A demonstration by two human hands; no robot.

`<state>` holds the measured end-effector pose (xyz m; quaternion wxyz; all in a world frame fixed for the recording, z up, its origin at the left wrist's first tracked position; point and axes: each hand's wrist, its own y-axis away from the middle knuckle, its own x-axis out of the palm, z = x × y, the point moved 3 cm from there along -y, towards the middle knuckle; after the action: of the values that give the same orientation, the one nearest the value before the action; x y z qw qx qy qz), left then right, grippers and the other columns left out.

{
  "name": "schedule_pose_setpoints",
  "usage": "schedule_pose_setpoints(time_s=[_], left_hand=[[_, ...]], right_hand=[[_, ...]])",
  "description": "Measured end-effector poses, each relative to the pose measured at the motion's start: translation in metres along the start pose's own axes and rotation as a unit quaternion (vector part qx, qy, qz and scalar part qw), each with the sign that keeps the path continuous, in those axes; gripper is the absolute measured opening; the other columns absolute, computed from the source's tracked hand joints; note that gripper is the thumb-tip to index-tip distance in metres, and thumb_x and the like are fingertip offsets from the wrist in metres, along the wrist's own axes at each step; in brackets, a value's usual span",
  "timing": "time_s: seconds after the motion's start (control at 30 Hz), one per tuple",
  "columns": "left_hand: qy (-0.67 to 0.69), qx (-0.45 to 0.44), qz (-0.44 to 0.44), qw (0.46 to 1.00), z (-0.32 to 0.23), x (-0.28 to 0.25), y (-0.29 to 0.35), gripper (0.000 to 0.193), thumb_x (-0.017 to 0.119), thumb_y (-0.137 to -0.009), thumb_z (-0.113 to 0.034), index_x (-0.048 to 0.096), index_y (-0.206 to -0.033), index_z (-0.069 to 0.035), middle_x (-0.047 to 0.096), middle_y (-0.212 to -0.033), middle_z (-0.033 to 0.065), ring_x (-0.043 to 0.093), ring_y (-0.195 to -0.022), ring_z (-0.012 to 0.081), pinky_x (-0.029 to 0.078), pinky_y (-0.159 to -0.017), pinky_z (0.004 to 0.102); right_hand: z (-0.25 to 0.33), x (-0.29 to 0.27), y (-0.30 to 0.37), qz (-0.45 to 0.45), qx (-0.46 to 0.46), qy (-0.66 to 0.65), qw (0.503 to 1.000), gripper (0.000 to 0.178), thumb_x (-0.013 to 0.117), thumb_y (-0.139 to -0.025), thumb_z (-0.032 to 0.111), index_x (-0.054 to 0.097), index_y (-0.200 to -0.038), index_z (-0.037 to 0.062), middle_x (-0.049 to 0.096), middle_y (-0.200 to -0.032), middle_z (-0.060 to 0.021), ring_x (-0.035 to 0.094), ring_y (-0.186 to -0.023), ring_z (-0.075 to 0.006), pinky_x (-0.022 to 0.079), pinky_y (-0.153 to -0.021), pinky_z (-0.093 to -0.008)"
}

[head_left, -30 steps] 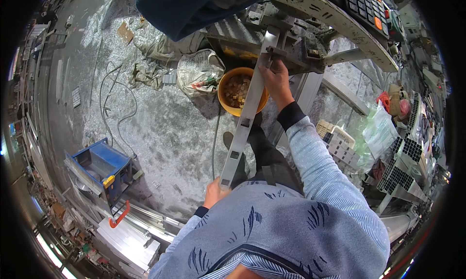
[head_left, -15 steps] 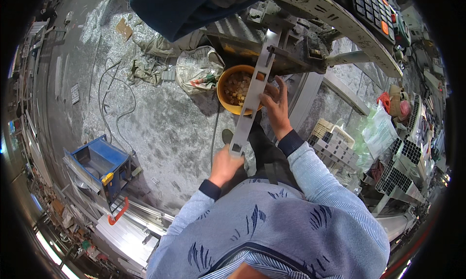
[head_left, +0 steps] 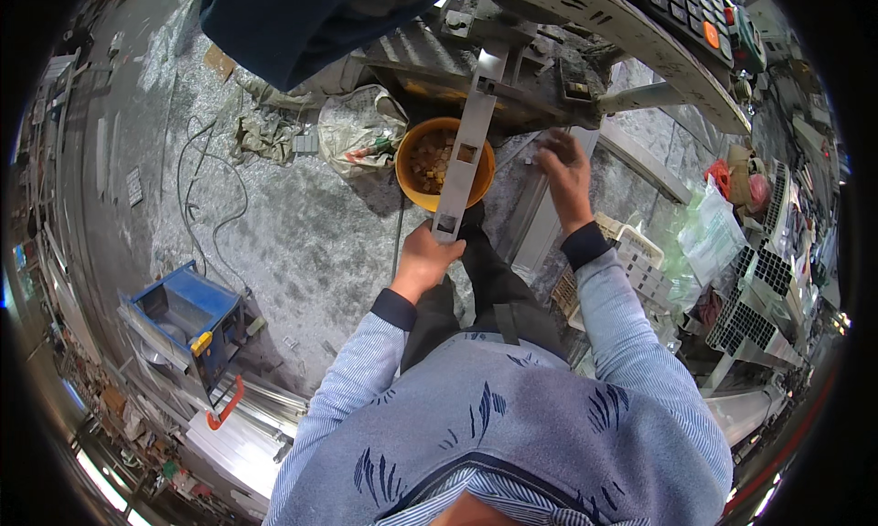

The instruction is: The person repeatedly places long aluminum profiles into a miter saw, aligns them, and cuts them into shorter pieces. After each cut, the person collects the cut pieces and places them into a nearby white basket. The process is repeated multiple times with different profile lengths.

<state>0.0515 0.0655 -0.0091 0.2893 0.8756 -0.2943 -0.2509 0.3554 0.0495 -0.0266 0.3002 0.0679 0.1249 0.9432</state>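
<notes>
A long, pale metal bar (head_left: 475, 122) with square cut-outs slants over a yellow bucket (head_left: 403, 180). My left hand (head_left: 426, 263) is wrapped round its near end. Its far end reaches up to a dark metal machine (head_left: 540, 114); whether the two touch, I cannot tell. Small light and yellowish pieces (head_left: 426, 163) lie in the bucket, partly hidden by the bar. Off to the right of the bar, my right hand (head_left: 567, 180) is raised, apart from it. Its fingers are loosely bent and a little blurred, with nothing plainly held in them.
A worn bench edge (head_left: 631, 32) bearing a calculator (head_left: 690, 9) juts in at the upper right. A white sack (head_left: 352, 133) lies left of the bucket. A blue machine (head_left: 187, 306) stands at left, near a looped cable (head_left: 183, 197). Plastic crates (head_left: 631, 265) sit at right.
My right hand has left the bar and moved right. The bar and my left hand have shifted up and slightly left in view, and the near end now lies closer to the bucket.
</notes>
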Motion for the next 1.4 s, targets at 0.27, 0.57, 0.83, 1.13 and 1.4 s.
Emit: schedule_pose_setpoints(time_s=[0.27,0.57,0.83,1.13,1.4], left_hand=[[0.058,-0.003,0.061,0.996,0.008,-0.001,-0.002,0.051,0.087,-0.081,-0.032,0.067,-0.110,0.005,0.075,-0.095,0.0162,0.073,-0.088,0.0263,0.056,-0.081,0.0366],[0.262,-0.019,0.131,0.956,0.004,-0.003,0.015,0.048,0.084,-0.088,-0.017,0.056,-0.122,0.002,0.067,-0.088,0.0064,0.064,-0.071,0.0132,0.053,-0.064,0.0281],[0.224,-0.033,0.104,0.968,0.006,0.001,0.012,0.044,0.082,-0.089,-0.015,0.057,-0.120,0.002,0.066,-0.084,0.0050,0.060,-0.064,0.0125,0.051,-0.058,0.0287],[0.189,-0.023,0.092,0.977,0.005,0.002,0.010,0.045,0.081,-0.089,-0.014,0.058,-0.124,0.002,0.067,-0.080,0.0045,0.062,-0.061,0.0131,0.051,-0.056,0.0295],[0.144,-0.004,0.073,0.987,0.000,-0.003,0.013,0.044,0.081,-0.087,-0.019,0.061,-0.120,0.002,0.070,-0.082,0.0078,0.065,-0.062,0.0147,0.052,-0.059,0.0314]], right_hand=[[0.051,-0.030,-0.048,-0.111,-0.170,0.405,0.892,0.047,0.073,-0.087,0.013,0.064,-0.132,0.0047,0.076,-0.103,-0.0106,0.073,-0.093,-0.0249,0.057,-0.084,-0.0365],[0.070,-0.022,-0.061,-0.101,-0.119,0.603,0.782,0.057,0.069,-0.085,0.024,0.060,-0.141,0.0203,0.075,-0.097,-0.0087,0.073,-0.093,-0.0349,0.057,-0.079,-0.0473],[0.069,-0.025,-0.065,-0.043,-0.133,0.690,0.711,0.067,0.067,-0.088,0.027,0.049,-0.152,0.0235,0.075,-0.098,-0.0131,0.073,-0.091,-0.0367,0.056,-0.077,-0.0485],[0.084,-0.018,-0.058,0.008,-0.073,0.771,0.633,0.071,0.067,-0.089,0.025,0.045,-0.156,0.0238,0.076,-0.096,-0.0138,0.074,-0.089,-0.0357,0.055,-0.072,-0.0503],[0.045,0.028,-0.026,0.050,-0.091,0.438,0.893,0.082,0.078,-0.085,0.022,0.041,-0.156,0.0059,0.076,-0.112,-0.0169,0.074,-0.091,-0.0292,0.059,-0.082,-0.0405]])
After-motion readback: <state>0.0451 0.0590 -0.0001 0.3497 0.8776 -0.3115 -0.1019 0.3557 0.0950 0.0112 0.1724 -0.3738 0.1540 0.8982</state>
